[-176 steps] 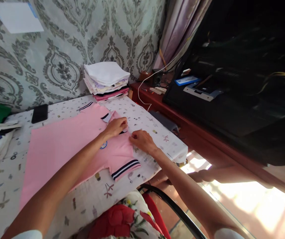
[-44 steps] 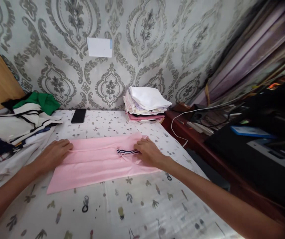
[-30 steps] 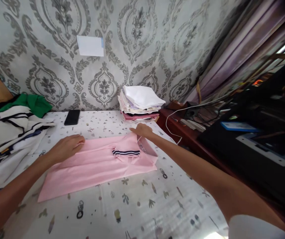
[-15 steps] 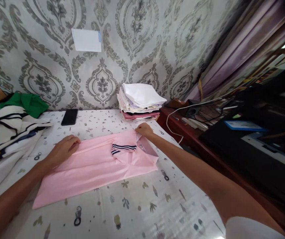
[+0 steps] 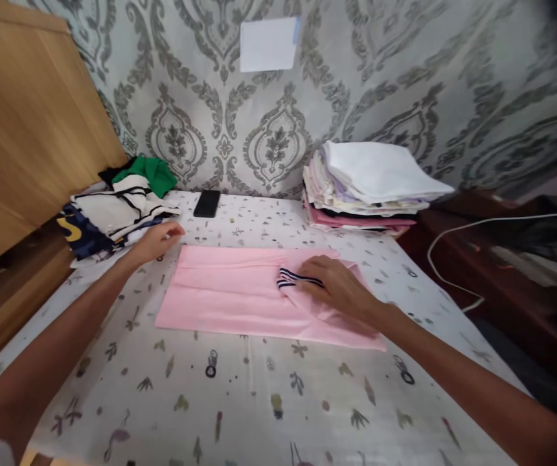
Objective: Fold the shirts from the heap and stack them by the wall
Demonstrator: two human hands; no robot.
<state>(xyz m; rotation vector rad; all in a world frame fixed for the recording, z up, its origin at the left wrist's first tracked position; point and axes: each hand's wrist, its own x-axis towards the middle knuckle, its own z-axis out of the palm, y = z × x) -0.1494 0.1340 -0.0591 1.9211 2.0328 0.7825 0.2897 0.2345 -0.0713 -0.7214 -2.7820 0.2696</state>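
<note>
With our left hand (image 5: 160, 239) now off the pink shirt (image 5: 225, 291) mid-table (image 5: 249, 404), its fingers loosely parted and empty, only our right hand (image 5: 339, 285) steadies the folded right end, fingers pressing or pinching, we cannot tell.

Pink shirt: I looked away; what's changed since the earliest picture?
The pink shirt, once spread flat, is folded into a strip, a striped cuff turned inward. Left hand moved from collar to beside the hem; right hand lies on the cuff. Phone and clothes stack stayed.
</note>
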